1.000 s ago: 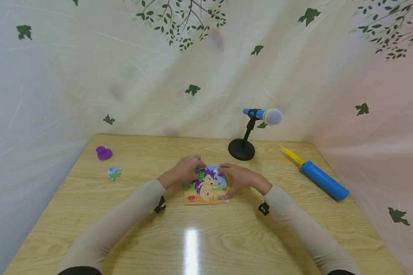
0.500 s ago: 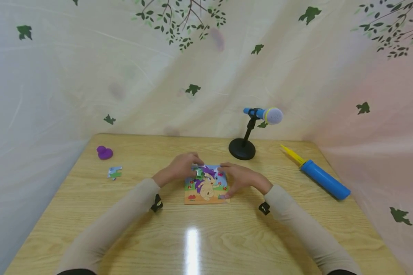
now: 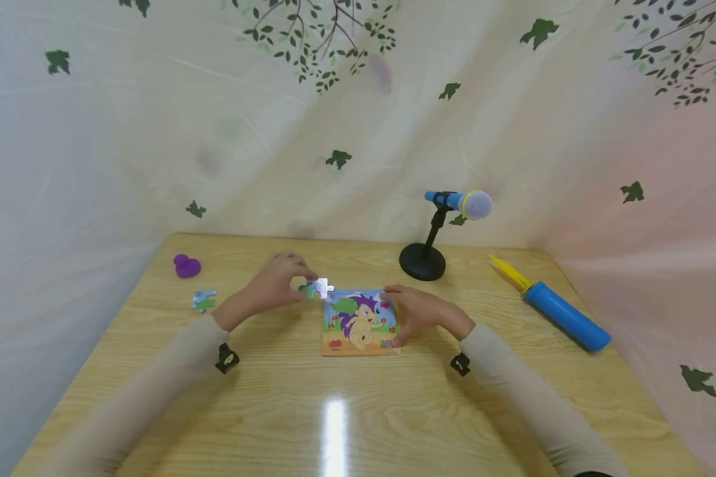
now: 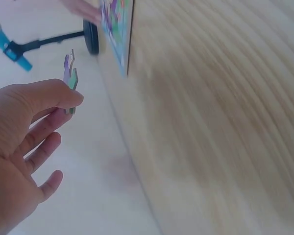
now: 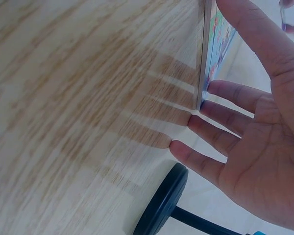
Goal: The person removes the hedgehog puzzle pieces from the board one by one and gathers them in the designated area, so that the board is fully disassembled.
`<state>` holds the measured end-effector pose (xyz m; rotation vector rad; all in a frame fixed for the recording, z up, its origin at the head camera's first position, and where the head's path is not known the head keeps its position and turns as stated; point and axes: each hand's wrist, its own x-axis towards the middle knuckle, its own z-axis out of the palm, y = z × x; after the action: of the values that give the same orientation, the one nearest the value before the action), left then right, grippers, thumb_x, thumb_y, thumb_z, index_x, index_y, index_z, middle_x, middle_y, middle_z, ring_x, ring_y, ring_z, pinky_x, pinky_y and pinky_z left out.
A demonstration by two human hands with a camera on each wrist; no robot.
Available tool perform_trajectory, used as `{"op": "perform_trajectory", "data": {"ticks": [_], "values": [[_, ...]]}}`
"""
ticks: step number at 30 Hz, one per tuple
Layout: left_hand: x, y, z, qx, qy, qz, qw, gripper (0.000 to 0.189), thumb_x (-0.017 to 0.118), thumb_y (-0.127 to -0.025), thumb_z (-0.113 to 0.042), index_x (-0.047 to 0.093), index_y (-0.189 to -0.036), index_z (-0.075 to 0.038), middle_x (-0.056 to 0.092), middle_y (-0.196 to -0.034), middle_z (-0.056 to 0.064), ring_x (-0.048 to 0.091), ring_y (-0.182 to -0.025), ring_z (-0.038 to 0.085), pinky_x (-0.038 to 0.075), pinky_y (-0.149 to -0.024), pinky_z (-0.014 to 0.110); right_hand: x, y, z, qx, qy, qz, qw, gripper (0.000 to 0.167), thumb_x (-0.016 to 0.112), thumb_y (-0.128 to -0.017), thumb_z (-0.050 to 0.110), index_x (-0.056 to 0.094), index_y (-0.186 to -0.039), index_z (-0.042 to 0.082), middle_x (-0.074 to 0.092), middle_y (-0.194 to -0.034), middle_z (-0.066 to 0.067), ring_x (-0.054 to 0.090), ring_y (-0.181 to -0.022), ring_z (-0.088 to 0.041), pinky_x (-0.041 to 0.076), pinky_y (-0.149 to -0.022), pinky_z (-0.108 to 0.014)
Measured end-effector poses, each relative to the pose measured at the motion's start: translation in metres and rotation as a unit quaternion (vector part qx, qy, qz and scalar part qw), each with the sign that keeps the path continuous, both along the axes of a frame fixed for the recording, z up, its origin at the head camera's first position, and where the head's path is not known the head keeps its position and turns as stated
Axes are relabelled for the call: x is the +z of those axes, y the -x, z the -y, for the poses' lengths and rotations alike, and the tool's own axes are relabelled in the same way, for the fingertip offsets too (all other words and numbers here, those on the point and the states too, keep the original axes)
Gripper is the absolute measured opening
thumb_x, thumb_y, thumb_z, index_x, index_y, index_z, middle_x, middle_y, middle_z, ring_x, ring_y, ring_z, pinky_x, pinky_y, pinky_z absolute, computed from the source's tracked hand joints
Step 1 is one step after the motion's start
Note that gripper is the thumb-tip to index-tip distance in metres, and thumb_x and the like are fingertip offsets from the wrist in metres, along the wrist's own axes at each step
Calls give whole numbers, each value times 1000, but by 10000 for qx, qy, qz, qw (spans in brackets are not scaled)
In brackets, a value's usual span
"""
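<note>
Head view shows the pinched puzzle piece (image 3: 321,287) broadside, left wrist edge-on.

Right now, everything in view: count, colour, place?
Flat rectangular hedgehog puzzle: 1, multicolour, table centre
Thin knobbed puzzle piece: 1, green and whitish, pinched in left hand
Flat loose puzzle piece: 1, blue-green, table left
Rounded toy: 1, purple, far left
Toy microphone on stand: 1, blue-lilac on black, table rear
Cylindrical pump: 1, blue-yellow, table right
Wood-grain table: 1, light brown, under everything
Leaf-print cloth: cream, green leaves, behind
Left hand: 1, bare, left of puzzle
Right hand: 1, bare, puzzle's right edge
Sleeves: 2, beige, both arms
</note>
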<state>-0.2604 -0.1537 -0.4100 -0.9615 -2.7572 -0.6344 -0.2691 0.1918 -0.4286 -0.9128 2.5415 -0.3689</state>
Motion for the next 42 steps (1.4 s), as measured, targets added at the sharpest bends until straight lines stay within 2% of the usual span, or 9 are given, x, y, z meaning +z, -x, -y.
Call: {"op": "perform_trajectory", "data": {"ticks": [3, 9, 16, 22, 27, 35, 42], "values": [[3, -4, 23, 84, 25, -103, 9999, 34, 81, -76, -4, 78, -109, -9, 73, -104, 8, 58, -112, 34, 40, -102, 62, 0, 0, -1, 4, 10, 1, 10000, 107, 91, -73, 44, 38, -156, 4, 28, -165, -23, 31, -151, -44, 32, -120, -58], [5, -10, 67, 323, 242, -34, 9992, 34, 82, -75, -3, 78, -108, -7, 73, -102, 10, 60, -108, 36, 47, -93, 57, 2, -2, -2, -8, -1, 20, 10000, 107, 90, -73, 44, 37, -156, 3, 28, -165, -23, 30, -151, -45, 32, -120, -58], [1, -13, 103, 449, 397, 125, 9981, 33, 83, -73, 0, 79, -105, -6, 73, -99, 9, 61, -104, 35, 52, -87, 53, 4, -1, -3, -12, -38, 40, 10000, 107, 90, -74, 44, 37, -156, 2, 28, -165, -23, 30, -151, -45, 31, -120, -59], [-4, -8, 120, 635, 425, 337, 9965, 34, 81, -74, 1, 78, -108, -3, 74, -104, 14, 61, -110, 42, 52, -93, 58, 3, 0, -3, 2, 10, 50, 10000, 106, 91, -73, 43, 37, -156, 2, 29, -164, -24, 31, -150, -45, 32, -120, -59], [-14, -3, 132, 759, 472, 531, 9946, 34, 81, -75, 1, 77, -108, -1, 72, -109, 20, 58, -111, 44, 49, -95, 61, 1, 0, -3, 35, 78, 60, 9999, 106, 91, -73, 43, 38, -155, 2, 29, -164, -24, 31, -150, -45, 31, -121, -58], [-31, 0, 148, 667, 389, 498, 9958, 33, 81, -72, 3, 76, -105, 1, 73, -104, 19, 62, -104, 42, 50, -95, 60, 1, -1, -1, 53, 107, 54, 9999, 106, 91, -73, 44, 38, -155, 2, 29, -164, -24, 30, -150, -45, 31, -121, -58], [-32, -2, 150, 562, 177, 665, 9960, 35, 80, -72, 4, 76, -107, 1, 74, -104, 19, 67, -101, 41, 51, -94, 60, 1, -1, -2, 33, 76, 51, 10000, 107, 90, -74, 44, 37, -156, 3, 28, -165, -23, 29, -151, -44, 31, -121, -58]]}}
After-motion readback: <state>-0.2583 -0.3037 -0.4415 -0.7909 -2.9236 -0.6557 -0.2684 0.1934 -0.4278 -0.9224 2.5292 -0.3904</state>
